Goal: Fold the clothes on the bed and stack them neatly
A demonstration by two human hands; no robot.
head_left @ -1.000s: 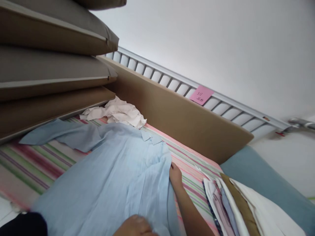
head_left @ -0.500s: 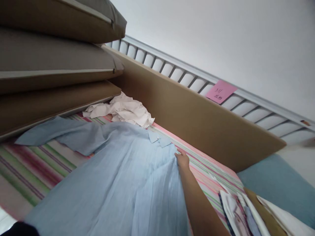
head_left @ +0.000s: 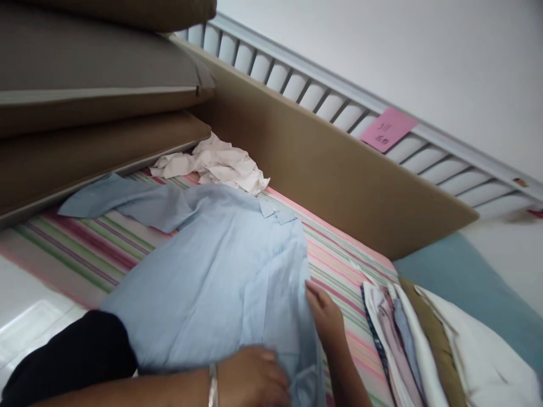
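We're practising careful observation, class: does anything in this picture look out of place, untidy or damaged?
The white cloth looks untidy: it lies crumpled beside the brown board, while the garments at the picture's right are folded in a row. I can see no spill or damage.

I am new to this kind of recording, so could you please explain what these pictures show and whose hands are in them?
There is no robot here: one person works with bare hands, and a single camera on their head looks forward and down. A light blue shirt lies spread on a striped cloth. The left hand, with a bracelet at its wrist, is on the lower part; the right hand is at the shirt's edge. How firmly either grips is unclear. Beyond lies a crumpled white cloth; to the right are folded clothes. Cushions are stacked on the left, and a pink note hangs on the slatted rail.
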